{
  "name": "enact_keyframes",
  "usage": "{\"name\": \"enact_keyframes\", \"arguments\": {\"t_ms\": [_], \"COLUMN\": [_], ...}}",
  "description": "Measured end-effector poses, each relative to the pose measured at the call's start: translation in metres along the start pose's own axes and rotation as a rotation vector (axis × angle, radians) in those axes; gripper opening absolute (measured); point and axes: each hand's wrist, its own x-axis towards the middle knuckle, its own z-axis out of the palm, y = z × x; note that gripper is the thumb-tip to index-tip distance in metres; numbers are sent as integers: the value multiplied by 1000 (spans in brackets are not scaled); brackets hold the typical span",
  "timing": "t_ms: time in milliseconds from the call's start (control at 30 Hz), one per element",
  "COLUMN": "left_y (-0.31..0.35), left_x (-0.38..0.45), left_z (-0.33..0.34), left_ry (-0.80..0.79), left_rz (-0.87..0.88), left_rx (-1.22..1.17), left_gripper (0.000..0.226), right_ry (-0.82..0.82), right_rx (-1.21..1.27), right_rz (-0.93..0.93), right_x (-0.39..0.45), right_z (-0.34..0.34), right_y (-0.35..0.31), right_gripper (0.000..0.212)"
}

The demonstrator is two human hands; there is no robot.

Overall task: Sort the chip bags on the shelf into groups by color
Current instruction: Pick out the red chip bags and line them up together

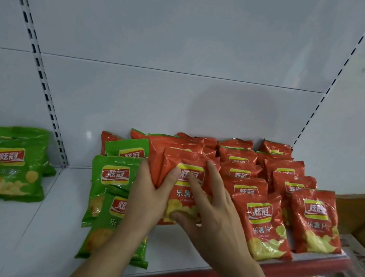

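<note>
You are holding a stack of red bags (185, 181) between both hands, with the red rows (270, 190) just to its right as your landmark. Your left hand (150, 192) is gripping the stack's left edge, thumb curled over the front. Your right hand (208, 212) is lying across the face, fingers (196, 185) spread and thumb tucked under the bottom edge. Left of the red rows, 3 green bags (111, 187) are touching the stack. Keep squeezing evenly so no bag is slipping, then slide the stack right, tight against the red rows, leaving the green ones behind on the shelf (22, 233).
</note>
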Motion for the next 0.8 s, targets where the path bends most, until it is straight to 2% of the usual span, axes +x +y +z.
{"name": "enact_keyframes", "arguments": {"t_ms": [100, 200, 300, 433, 600, 800], "left_y": [-1, 2, 8, 7, -8, -9], "left_x": [-1, 4, 7, -1, -9, -16], "left_z": [-1, -12, -25, -27, -22, -13], "left_ry": [41, 128, 228, 188, 133, 96], "left_rz": [-27, -27, -6, 41, 47, 7], "left_rx": [4, 61, 104, 193, 239, 184], "left_gripper": [51, 39, 34, 36, 48, 43], "right_ry": [27, 22, -119, -374, -410, -429], "right_rx": [-100, -224, -372, -555, -614, -621], "right_rz": [10, 29, 20, 76, 60, 28], "right_x": [0, 4, 12, 20, 17, 26], "right_z": [3, -1, 4, 11, 16, 15], "right_y": [10, 29, 39, 34, 35, 39], "right_gripper": [82, 84, 84, 84, 88, 86]}}
